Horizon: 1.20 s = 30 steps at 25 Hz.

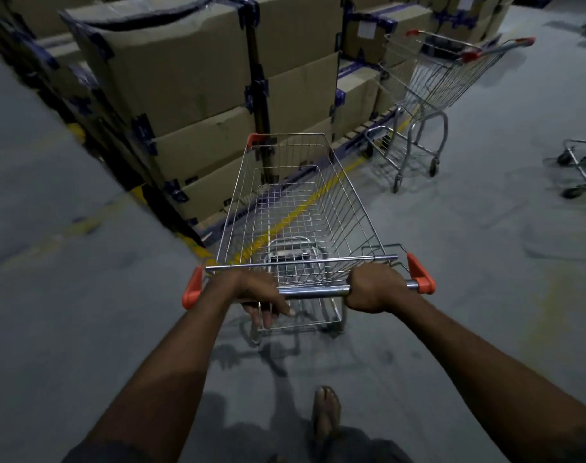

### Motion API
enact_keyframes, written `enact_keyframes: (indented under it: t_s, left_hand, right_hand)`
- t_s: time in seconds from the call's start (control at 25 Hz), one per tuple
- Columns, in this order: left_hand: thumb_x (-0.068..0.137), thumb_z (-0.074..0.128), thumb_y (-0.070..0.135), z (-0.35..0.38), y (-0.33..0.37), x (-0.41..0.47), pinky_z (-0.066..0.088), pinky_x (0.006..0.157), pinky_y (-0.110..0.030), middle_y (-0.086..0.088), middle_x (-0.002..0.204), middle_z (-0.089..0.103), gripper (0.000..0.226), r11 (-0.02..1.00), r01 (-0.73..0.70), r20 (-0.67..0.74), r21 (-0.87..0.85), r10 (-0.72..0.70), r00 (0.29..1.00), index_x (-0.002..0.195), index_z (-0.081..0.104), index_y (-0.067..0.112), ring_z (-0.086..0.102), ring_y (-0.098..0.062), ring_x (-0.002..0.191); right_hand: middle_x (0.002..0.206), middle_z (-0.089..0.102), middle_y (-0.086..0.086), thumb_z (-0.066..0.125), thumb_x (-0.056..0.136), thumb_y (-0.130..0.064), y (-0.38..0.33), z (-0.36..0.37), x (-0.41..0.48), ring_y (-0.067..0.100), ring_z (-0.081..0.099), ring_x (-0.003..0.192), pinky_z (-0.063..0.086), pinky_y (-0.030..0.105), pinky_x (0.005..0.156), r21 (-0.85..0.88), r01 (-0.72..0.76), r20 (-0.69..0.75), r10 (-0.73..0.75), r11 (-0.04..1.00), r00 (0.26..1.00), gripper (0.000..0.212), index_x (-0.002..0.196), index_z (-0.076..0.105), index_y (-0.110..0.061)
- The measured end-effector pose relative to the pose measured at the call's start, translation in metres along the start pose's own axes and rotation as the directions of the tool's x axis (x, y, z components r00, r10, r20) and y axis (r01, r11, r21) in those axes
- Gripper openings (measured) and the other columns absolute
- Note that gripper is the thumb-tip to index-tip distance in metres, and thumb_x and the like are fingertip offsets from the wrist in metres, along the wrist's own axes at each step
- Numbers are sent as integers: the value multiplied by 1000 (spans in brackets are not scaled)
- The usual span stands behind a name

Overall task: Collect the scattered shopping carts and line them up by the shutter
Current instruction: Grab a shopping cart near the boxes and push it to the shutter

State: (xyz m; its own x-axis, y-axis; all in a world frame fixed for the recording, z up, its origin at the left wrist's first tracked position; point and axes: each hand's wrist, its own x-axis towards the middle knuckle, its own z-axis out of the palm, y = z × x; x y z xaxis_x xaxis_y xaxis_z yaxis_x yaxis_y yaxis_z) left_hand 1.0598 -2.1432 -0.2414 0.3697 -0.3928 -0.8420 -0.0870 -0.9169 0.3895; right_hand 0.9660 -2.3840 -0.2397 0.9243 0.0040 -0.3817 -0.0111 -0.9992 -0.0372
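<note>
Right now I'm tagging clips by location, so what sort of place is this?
Likely a warehouse or a shop's stockroom: tall stacks of taped cardboard boxes, a bare concrete floor, and a wire cart standing loose beyond the pushed cart.

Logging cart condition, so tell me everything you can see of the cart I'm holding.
The cart is an empty silver wire basket, upright on the grey floor beside stacked cardboard boxes. Orange plastic caps mark the handle ends and one front corner. The right hand wraps its shiny metal handle bar; the left hand drapes over it, fingers hanging.
</note>
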Motion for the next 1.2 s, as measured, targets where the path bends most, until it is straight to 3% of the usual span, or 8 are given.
enact_keyframes:
  t_s: [0.2, 0.4, 0.56, 0.72, 1.0, 1.2]
  left_hand:
    - [83, 82, 35, 65, -3, -28, 42, 44, -20, -6, 66, 71, 29, 998, -26, -78, -59, 21, 997, 74, 69, 10, 65, -13, 52]
    - [83, 82, 27, 133, 0, -49, 41, 43, -21, -1, 62, 68, 32, 986, -17, -176, -166, -12, 984, 95, 61, 6, 63, -11, 50]
    - [82, 83, 27, 189, 13, -67, 40, 42, -22, -13, 71, 71, 55, 969, 8, -243, -247, -70, 967, 119, 55, -3, 62, -10, 49]
    - [81, 83, 28, 246, 24, -84, 43, 44, -22, -1, 64, 70, 73, 950, 23, -314, -310, -125, 941, 138, 47, 2, 63, -10, 50]
    - [78, 80, 38, 347, 44, -118, 45, 52, -25, -9, 78, 77, 47, 936, 79, -387, -342, -217, 896, 109, 65, 5, 63, -14, 55]
    - [81, 78, 35, 418, 64, -148, 48, 51, -19, -4, 68, 74, 40, 937, 92, -476, -337, -254, 842, 107, 65, 8, 66, -12, 54]
  right_hand:
    - [72, 55, 0, 57, 73, -37, 3, 21, -40, 28, 59, 72, 54, 33, 69, -49, 94, 3, -94, 994, 996, 18, 74, 55, -19]
    - [65, 53, -3, 55, 74, -39, 18, 38, -71, 22, 60, 67, 53, 31, 65, -95, 253, 12, -253, 963, 967, 22, 75, 61, -18]
    - [73, 61, 1, 56, 72, -39, 30, 49, -98, 27, 64, 71, 55, 32, 67, -117, 354, 43, -352, 928, 935, 25, 80, 65, -18]
    - [70, 54, -1, 55, 71, -40, 37, 59, -126, 27, 62, 72, 56, 33, 69, -143, 433, 85, -425, 890, 901, 22, 77, 58, -19]
    - [64, 50, -5, 55, 72, -41, 44, 84, -183, 24, 59, 67, 49, 30, 63, -216, 564, 73, -563, 797, 823, 20, 65, 51, -22]
    - [60, 47, -4, 55, 72, -41, 41, 98, -226, 24, 57, 65, 51, 31, 65, -253, 633, 81, -636, 732, 767, 23, 62, 49, -21]
